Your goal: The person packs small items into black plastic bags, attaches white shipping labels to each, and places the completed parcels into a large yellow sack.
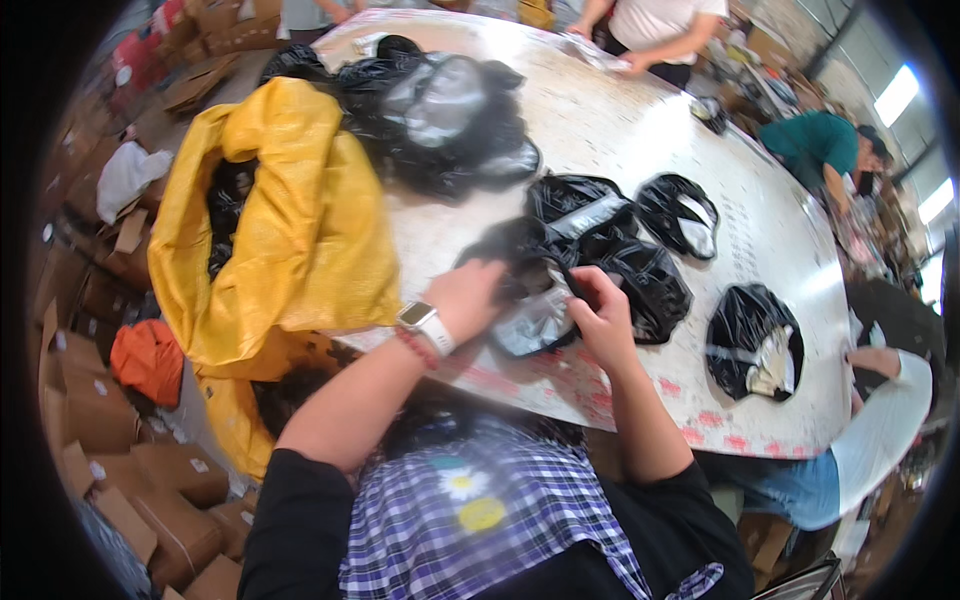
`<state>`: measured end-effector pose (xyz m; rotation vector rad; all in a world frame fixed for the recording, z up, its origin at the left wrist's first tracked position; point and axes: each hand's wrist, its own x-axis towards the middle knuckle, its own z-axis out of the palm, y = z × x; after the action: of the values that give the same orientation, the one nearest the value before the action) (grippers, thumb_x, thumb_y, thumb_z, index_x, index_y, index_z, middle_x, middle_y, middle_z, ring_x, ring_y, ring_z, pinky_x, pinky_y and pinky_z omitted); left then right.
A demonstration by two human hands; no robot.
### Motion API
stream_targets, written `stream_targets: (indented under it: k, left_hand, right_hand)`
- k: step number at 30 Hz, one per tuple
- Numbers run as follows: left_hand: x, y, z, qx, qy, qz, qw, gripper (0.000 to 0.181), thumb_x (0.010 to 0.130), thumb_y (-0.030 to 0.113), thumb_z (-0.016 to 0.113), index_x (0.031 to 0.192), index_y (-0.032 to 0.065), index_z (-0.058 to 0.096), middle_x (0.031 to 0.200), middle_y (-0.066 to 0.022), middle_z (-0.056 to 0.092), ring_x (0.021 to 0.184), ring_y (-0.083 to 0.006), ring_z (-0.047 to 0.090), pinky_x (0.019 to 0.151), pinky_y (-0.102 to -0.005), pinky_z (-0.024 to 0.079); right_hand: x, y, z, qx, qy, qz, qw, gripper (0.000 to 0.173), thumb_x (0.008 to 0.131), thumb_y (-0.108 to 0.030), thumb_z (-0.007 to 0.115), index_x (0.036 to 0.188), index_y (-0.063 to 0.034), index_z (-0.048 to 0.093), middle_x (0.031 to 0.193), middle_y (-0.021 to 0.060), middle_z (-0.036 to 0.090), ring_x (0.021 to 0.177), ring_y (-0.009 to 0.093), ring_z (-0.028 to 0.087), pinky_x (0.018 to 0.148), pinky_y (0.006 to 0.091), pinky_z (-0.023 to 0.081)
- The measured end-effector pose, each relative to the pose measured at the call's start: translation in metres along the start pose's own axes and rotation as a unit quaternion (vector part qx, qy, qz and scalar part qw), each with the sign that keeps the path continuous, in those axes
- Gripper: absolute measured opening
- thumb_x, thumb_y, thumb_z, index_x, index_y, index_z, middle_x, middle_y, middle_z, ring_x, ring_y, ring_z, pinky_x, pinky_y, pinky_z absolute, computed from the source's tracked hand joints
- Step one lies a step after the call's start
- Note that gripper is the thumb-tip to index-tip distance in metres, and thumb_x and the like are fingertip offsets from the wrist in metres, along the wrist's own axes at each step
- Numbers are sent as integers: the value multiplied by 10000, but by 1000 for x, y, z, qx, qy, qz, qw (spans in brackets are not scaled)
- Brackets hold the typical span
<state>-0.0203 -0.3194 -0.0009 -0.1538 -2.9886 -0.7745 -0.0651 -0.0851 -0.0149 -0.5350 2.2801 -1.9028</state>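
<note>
In front of me on the table is a black glossy round item [531,330] with a dark rim and a pale, crinkled inside. My right hand [604,311] pinches its rim between thumb and fingers. At its left side, my left hand [472,296] touches it, the fingertips blurred and partly lost against the dark material. More black glossy items [649,289] lie just beyond my right hand, one with a silvery strip [592,216] across it. Two separate black items with pale pieces on them lie farther right, one toward the back [679,215] and one nearer [754,341].
A large yellow woven sack [300,225] stands at the table's left edge, black material in its opening. Behind it sits a black, shiny heap [442,112] on the white table [600,135]. Cardboard boxes [169,502] crowd the left floor. Other people work around the table.
</note>
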Motion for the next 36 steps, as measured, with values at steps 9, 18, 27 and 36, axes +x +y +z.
stream_targets:
  k: [9, 18, 27, 36]
  left_hand:
    - [-19, -3, -5, 48, 44, 100, 993, 514, 742, 120, 781, 1207, 74, 566, 1106, -174, 568, 808, -344, 694, 689, -443, 576]
    - [-37, -57, -51, -702, -30, -70, 708, 391, 902, 33, 636, 1290, 0, 601, 1199, -147, 690, 1043, -255, 692, 903, -371, 565]
    - [-68, -35, -106, -407, -134, 117, 896, 346, 910, 160, 720, 1211, 10, 641, 1061, -58, 699, 969, -151, 626, 881, -322, 514]
    - [-112, -242, -220, 228, 367, -272, 860, 743, 909, 429, 732, 1413, -61, 492, 1407, -206, 565, 1258, -359, 560, 1090, -433, 421]
  right_hand:
    - [-1, -10, 19, -12, 69, -37, 997, 224, 870, 17, 536, 1074, 35, 628, 904, 5, 626, 820, 69, 543, 747, 209, 434]
    - [6, -28, 18, -409, 143, -99, 896, 364, 837, -46, 602, 1197, 6, 588, 1070, 204, 653, 975, 362, 633, 838, 426, 490]
    - [-24, -93, 70, -161, -151, -279, 935, 559, 690, 39, 677, 1243, -11, 612, 1274, 224, 608, 1210, 388, 602, 1036, 441, 468]
    - [-34, -91, 79, -92, -22, -262, 960, 501, 729, 103, 623, 1218, 4, 590, 1192, 134, 634, 1143, 261, 602, 1036, 356, 438]
